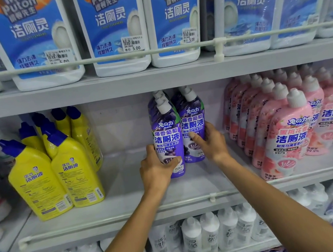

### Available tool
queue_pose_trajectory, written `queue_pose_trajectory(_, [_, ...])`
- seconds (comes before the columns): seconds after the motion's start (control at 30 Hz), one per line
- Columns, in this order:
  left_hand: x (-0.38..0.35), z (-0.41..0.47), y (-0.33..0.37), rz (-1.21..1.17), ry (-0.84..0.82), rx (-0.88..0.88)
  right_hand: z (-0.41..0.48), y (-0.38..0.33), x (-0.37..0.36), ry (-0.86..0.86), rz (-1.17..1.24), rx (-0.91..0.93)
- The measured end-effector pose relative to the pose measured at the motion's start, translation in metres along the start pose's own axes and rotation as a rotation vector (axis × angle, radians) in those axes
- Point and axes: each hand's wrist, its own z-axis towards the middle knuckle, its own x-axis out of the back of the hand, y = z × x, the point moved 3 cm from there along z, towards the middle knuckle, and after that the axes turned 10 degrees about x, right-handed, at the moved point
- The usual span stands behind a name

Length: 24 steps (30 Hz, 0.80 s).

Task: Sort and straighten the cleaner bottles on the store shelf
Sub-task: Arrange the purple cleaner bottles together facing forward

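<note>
Purple bottles (169, 140) stand mid-shelf; the left hand (157, 170) grips the front one and the right hand (209, 141) grips its neighbour (193, 122). Yellow bottles (55, 170) stand well left, pink bottles (287, 129) close right.

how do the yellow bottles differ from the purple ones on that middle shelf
The yellow bottles have blue angled caps; the purple bottles have white caps. The yellow group stands untouched at the shelf's left, while the left hand and right hand each grip a front purple bottle mid-shelf. Both groups stand upright in rows.
</note>
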Motion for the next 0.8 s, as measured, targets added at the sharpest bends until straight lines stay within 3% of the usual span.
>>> queue_pose_trajectory(0.23, [0.002,-0.004,-0.006,-0.038,-0.030,-0.017,-0.001,0.003,0.001,-0.031,0.028,0.021])
queue_pose_trajectory(0.53, [0.015,-0.007,-0.003,-0.349,-0.206,0.162,-0.020,-0.006,0.020,-0.150,0.178,-0.025])
queue_pose_trajectory(0.8, [0.047,-0.030,-0.014,-0.426,-0.114,0.270,-0.057,-0.012,0.053,-0.209,0.250,-0.053])
